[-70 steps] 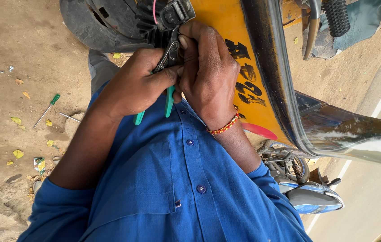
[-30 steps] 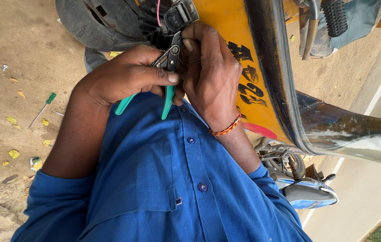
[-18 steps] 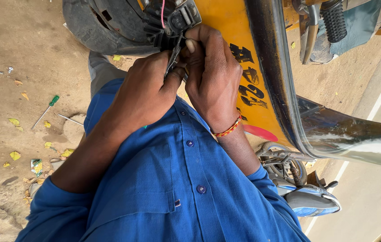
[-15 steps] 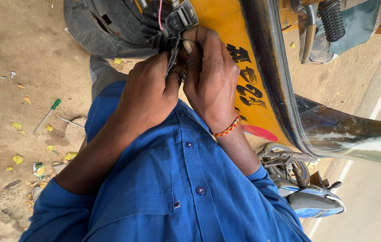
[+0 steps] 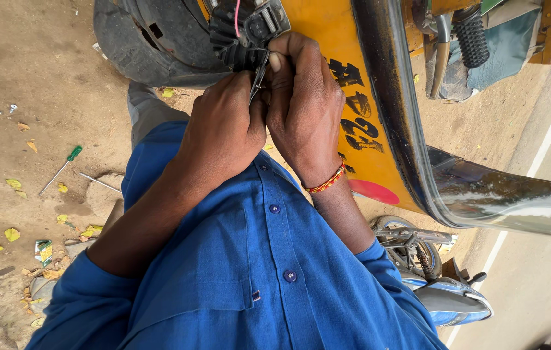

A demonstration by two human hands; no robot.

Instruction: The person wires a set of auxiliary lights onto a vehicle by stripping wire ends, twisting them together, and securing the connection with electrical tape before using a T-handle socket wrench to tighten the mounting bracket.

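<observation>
Both my hands work close together at a black ribbed connector (image 5: 244,40) with a pink wire, on the front of a yellow vehicle body (image 5: 327,78). My left hand (image 5: 222,133) is closed in a fist around a pair of pliers (image 5: 257,76). Only the metal jaws show; they reach up to the connector, and the handles are hidden in my palm. My right hand (image 5: 304,110), with a red and yellow thread band at the wrist, grips the connector from the right, thumb pressed at its lower edge. My blue shirt fills the lower frame.
A black tyre and mudguard (image 5: 152,45) sit just left of the connector. On the dirt at left lie a green-handled screwdriver (image 5: 61,168), a thin metal rod (image 5: 100,183) and scraps of litter. A parked motorcycle (image 5: 431,279) and a road with white lines are at lower right.
The pliers' green handles stuck out below my left hand; now they are squeezed into the fist and hidden. Both hands sit slightly higher against the connector.
</observation>
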